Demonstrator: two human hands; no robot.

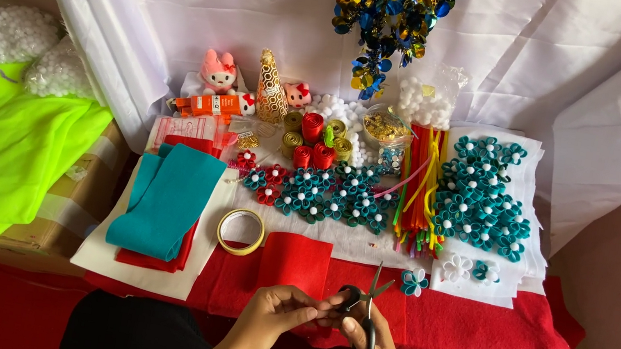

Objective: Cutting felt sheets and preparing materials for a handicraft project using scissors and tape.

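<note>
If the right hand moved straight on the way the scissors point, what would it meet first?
The right hand holds black-handled scissors whose blades point up and away. On that line, the small teal-and-white felt flower on the red felt cloth probably comes first, just right of the tips; depth is unclear.

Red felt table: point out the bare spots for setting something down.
Free: red cloth right of the scissors, below the white sheet; a smaller patch between the tape roll and left hand. Crowded: the teal flowers and everything behind.
</note>
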